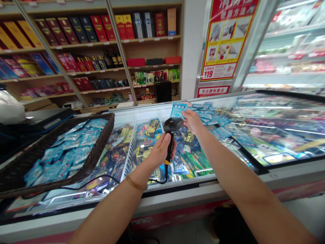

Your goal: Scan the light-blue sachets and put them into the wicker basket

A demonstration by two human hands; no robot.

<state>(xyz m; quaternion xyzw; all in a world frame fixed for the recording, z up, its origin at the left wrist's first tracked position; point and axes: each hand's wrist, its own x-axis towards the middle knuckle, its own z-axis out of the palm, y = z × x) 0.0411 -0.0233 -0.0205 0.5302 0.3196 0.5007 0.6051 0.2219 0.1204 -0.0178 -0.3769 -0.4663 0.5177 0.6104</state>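
My left hand [160, 150] is wrapped round the handle of a black barcode scanner [173, 124], held upright over the glass-topped freezer. A black cord runs from the handle's base off to the left. Just beyond the scanner head, my right hand [192, 120] pinches the edge of a small light-blue packet [177, 109] with pale printing. More blue packets [203, 113] lie in a loose pile on the freezer glass to the right. On the left, a dark wicker basket [109, 126] holds many similar blue packets.
Below my hands is the freezer [177, 200], with bagged goods under glass and a white wire divider [130, 149]. Shelves [149, 39] of boxes and bottles stand behind. A red and yellow poster [223, 44] hangs near a lit display fridge [291, 51] on the right.
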